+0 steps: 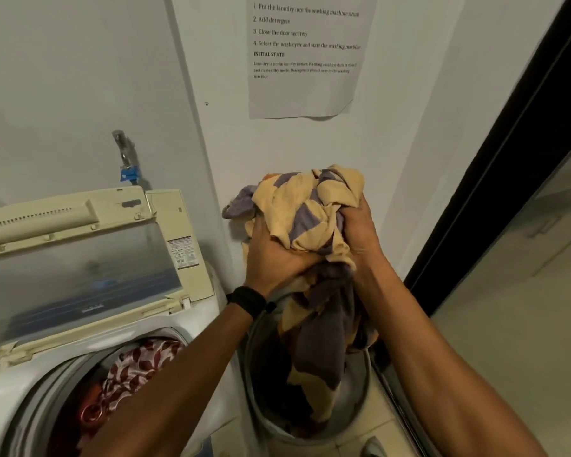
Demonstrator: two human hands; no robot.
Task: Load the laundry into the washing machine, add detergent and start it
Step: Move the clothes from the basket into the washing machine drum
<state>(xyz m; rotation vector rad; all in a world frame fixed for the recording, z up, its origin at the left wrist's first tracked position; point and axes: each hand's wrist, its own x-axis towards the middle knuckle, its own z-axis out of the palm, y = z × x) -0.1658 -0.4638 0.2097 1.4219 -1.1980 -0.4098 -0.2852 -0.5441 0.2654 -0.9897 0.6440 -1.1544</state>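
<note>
- While its lid (80, 275) stands raised, top-load washing machine (0, 390) holds red-and-white patterned laundry (139, 364) in its drum.
- Grey round basket (360, 384) just right of machine.
- Yellow-and-purple cloth (310, 206) bunched above basket, tail hanging into it.
- Left hand (271, 258) and right hand (360, 232) both grip the bundle, fingers curled in.
- Black wristband (248, 301) on left wrist.

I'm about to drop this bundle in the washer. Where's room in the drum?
Dark room for the bundle shows between the drum's left rim and the red clothes. The right side is crowded: leaf-print cloth piled there, left forearm across it.
</note>
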